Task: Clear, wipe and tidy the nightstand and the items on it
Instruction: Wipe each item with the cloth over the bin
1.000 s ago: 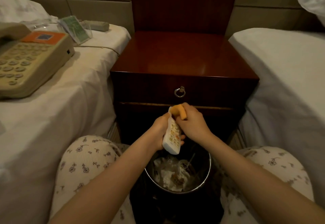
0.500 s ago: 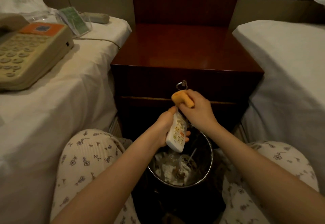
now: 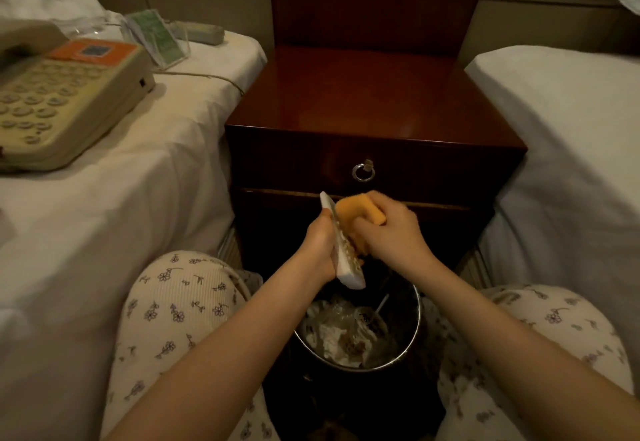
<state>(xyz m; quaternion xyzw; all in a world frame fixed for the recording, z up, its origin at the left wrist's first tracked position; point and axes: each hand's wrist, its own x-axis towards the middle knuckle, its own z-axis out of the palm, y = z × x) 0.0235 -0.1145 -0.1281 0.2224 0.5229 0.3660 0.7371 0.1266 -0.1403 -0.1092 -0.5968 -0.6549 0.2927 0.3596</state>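
Note:
My left hand [image 3: 320, 250] grips a white remote control [image 3: 348, 265] upright over a metal waste bin [image 3: 414, 340]. My right hand [image 3: 394, 236] holds an orange sponge [image 3: 356, 213] and presses it against the remote's button face. The dark wooden nightstand [image 3: 363, 94] stands just behind, its top bare and glossy, with a ring pull [image 3: 363, 172] on the drawer front. A beige telephone [image 3: 62, 101], a green card in a clear stand [image 3: 157, 36] and a grey remote [image 3: 202, 31] lie on the left bed.
White beds flank the nightstand, the left bed [image 3: 104, 215] and the right bed [image 3: 571, 146]. The bin holds crumpled tissue and wrappers. My knees in floral trousers sit on either side of the bin. A phone cord [image 3: 204, 76] runs across the left bed.
The sponge has slid down along the remote's face, from its top end toward the middle. My left hand has tilted the remote more edge-on and lifted it slightly.

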